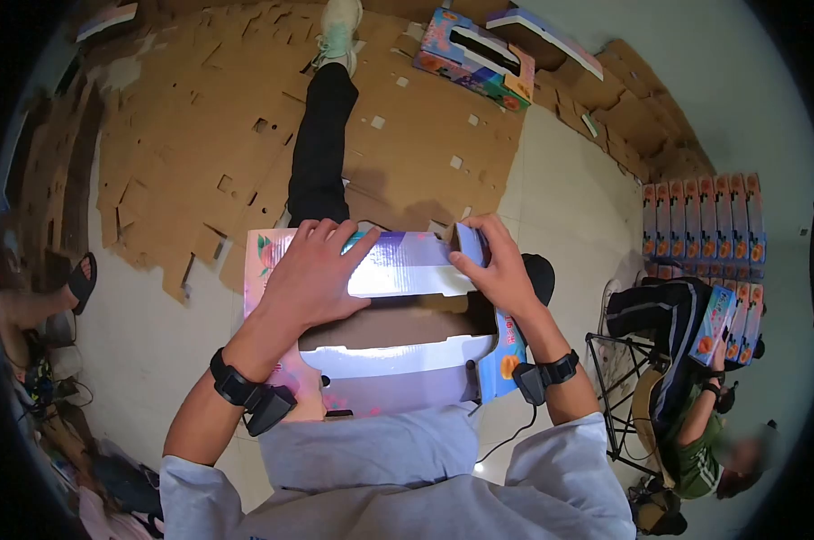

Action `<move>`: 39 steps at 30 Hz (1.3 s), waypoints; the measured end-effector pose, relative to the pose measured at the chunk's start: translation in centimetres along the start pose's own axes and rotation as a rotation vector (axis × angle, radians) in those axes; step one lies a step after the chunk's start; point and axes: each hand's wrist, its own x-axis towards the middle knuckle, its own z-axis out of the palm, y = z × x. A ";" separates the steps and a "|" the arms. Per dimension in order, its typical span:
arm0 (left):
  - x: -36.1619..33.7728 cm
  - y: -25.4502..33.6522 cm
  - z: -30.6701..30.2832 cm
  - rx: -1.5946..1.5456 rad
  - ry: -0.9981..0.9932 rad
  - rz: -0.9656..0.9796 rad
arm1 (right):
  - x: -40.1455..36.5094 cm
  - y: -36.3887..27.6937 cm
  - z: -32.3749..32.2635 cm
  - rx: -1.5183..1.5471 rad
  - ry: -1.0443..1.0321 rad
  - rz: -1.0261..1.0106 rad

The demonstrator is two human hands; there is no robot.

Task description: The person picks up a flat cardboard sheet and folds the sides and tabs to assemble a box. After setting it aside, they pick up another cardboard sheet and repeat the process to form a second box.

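A printed cardboard box (398, 369) in pink, purple and blue lies across my lap, with a long opening in its top that shows a brown inside. My left hand (312, 274) rests on the far left part of the box, fingers spread over the far edge and thumb by the opening. At the far right corner, my right hand (495, 265) grips a small blue flap (465, 245) between thumb and fingers. Black devices are strapped to both wrists.
Flattened cardboard (200, 135) covers the floor ahead. A similar printed box (474, 58) stands at the far edge. Rows of upright boxes (702, 216) line the right wall. A seated person (695, 432) at the right holds a box; another person's foot (83, 283) shows at left.
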 end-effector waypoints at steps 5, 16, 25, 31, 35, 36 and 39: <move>-0.1 0.0 0.2 -0.017 -0.003 -0.015 | -0.3 -0.1 0.2 0.099 0.014 0.055; 0.1 0.0 -0.2 -0.023 -0.029 -0.008 | -0.1 -0.2 0.4 0.023 0.022 0.035; 0.1 0.1 -0.4 -0.011 -0.033 -0.018 | 0.3 -0.3 0.1 -0.069 -0.008 -0.034; 0.2 0.3 -0.3 -0.024 -0.054 -0.028 | 0.9 -0.7 -0.1 -0.158 -0.058 -0.034; 1.0 -0.1 -0.4 -0.028 -0.033 -0.008 | 0.8 0.6 0.2 -0.261 -0.085 -0.125; 0.9 0.0 -0.4 -0.019 -0.035 -0.010 | 0.8 0.0 0.0 -0.262 -0.101 -0.113; 0.6 0.5 -0.8 -0.039 -0.060 -0.012 | 0.8 -0.3 0.1 -0.236 -0.076 -0.138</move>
